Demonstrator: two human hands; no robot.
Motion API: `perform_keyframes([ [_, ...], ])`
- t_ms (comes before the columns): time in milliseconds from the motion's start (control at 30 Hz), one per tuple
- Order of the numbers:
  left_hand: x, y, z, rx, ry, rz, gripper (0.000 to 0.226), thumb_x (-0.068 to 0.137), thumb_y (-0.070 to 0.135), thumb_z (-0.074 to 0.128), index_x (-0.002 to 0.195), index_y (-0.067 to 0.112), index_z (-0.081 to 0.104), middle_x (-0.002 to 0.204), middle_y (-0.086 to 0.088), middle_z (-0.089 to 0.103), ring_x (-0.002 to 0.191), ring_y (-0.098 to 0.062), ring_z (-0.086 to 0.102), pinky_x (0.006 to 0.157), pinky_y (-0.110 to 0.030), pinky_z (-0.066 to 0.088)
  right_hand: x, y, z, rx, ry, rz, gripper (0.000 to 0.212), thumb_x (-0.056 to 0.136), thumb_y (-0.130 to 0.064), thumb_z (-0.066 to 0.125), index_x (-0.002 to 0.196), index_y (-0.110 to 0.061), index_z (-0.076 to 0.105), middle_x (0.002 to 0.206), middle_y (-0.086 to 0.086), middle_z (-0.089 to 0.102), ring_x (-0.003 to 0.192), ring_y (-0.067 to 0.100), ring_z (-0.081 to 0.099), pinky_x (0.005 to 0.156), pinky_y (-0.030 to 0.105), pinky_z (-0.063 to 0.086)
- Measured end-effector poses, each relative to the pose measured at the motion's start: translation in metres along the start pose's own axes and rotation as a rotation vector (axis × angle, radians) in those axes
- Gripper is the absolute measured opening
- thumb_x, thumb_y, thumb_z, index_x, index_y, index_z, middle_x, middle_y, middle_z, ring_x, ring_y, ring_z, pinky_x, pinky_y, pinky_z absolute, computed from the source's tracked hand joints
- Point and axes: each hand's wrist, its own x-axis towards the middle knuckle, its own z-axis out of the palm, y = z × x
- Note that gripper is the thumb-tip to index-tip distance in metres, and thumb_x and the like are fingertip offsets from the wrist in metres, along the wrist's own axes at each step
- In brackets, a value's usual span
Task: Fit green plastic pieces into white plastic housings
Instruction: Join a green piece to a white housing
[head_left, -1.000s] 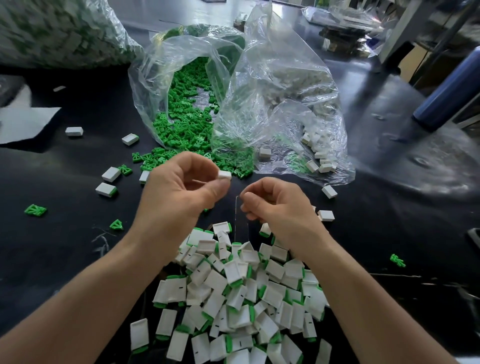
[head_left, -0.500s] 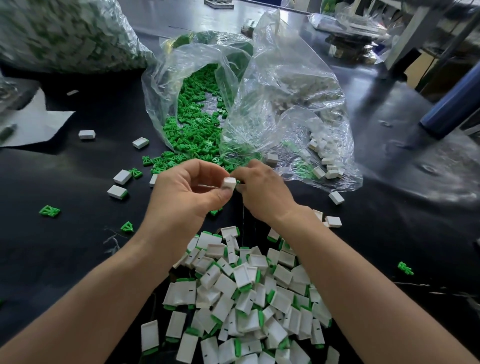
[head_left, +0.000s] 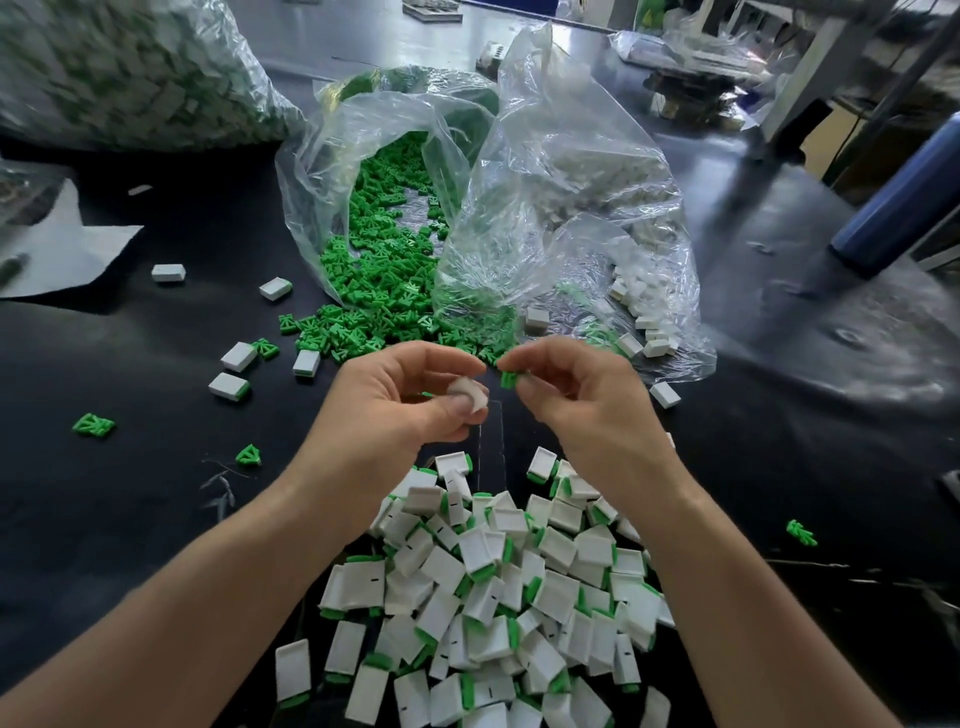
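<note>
Left hand (head_left: 400, 410) pinches white housing (head_left: 470, 399) – right hand (head_left: 576, 395), green piece (head_left: 508, 378)

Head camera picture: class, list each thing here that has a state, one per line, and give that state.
Left hand: pinching a white housing.
Right hand: pinching a green piece, not yet inserted.
Bag of green pieces: open, contents spilling onto the table.
Bag of white housings: open.
Pile of assembled units: green fitted into white.
</note>
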Motion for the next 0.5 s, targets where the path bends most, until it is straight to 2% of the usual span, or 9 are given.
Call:
perform_keyframes([
  [133, 0.003, 0.0, -0.002, -0.063, 0.006, -0.039, 0.021, 0.077, -0.01, 0.058, 0.079, 0.01, 0.061, 0.072, -0.006, 0.071, 0.066, -0.014, 0.069, 0.062, -0.024, 0.058, -0.01, 0.003, 0.003, 0.15, 0.047, 0.004, 0.027, 0.082, -0.003, 0.064, 0.083, -0.031, 0.064, 0.074, -0.011, 0.061, 0.068, -0.002, 0.056, 0.068, 0.017, 0.049],
  [267, 0.001, -0.001, 0.001, -0.161, -0.015, -0.07, 0.019, 0.068, -0.011, 0.059, 0.077, 0.005, 0.056, 0.076, -0.014, 0.065, 0.063, -0.016, 0.07, 0.058, -0.021, 0.056, -0.011, 0.0, 0.001, 0.306, 0.093, 0.011, 0.021, 0.082, -0.003, 0.064, 0.079, -0.025, 0.066, 0.068, -0.01, 0.062, 0.066, 0.004, 0.055, 0.064, 0.019, 0.048],
  [367, 0.001, -0.001, 0.0, -0.169, -0.041, -0.086, 0.021, 0.058, -0.001, 0.061, 0.077, 0.006, 0.056, 0.073, -0.011, 0.064, 0.062, -0.017, 0.07, 0.056, -0.021, 0.055, -0.012, -0.002, 0.002, 0.318, 0.082, -0.002, 0.023, 0.083, -0.003, 0.062, 0.079, -0.026, 0.067, 0.069, -0.008, 0.063, 0.067, 0.008, 0.056, 0.064, 0.023, 0.048],
  [500, 0.001, -0.002, 0.0, -0.169, -0.057, -0.108, 0.021, 0.057, 0.002, 0.062, 0.078, 0.006, 0.057, 0.068, -0.009, 0.066, 0.063, -0.019, 0.07, 0.055, -0.022, 0.055, -0.015, -0.004, 0.006, 0.277, 0.08, -0.033, 0.023, 0.084, -0.004, 0.062, 0.082, -0.027, 0.067, 0.074, -0.003, 0.065, 0.069, 0.014, 0.058, 0.068, 0.03, 0.051],
])
